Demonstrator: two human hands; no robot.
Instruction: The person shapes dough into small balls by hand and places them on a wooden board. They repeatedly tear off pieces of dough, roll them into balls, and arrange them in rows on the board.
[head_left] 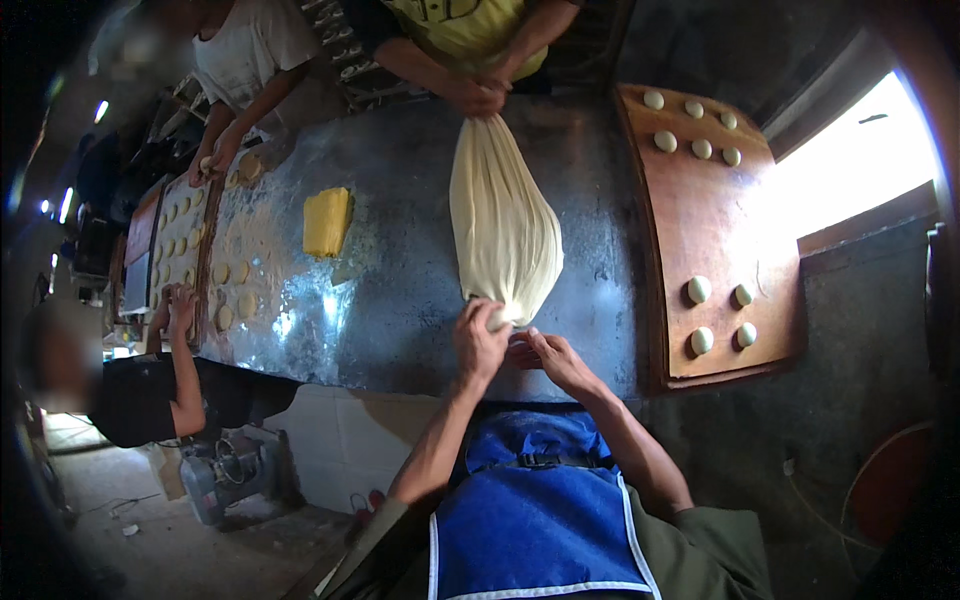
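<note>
Left hand: Your left hand [482, 340] was clamped on the lower end of the dough [508, 215], with a pale knob [498, 318] protruding at its fingers.
Right hand: Your right hand [556, 362] was unclenched, thumb and fingers apart, just beside that end; you could not tell whether they touched.
Dough: Long, pale and creased, it ran from frame centre toward top centre.
Far end: A co-worker's hands [480, 97] gripped it at top centre.
Table: The dark table [400, 300] bore a yellow block [326, 222], left of centre.
Board: A wooden board [715, 220], frame right, carried dough balls [699, 290].
</note>
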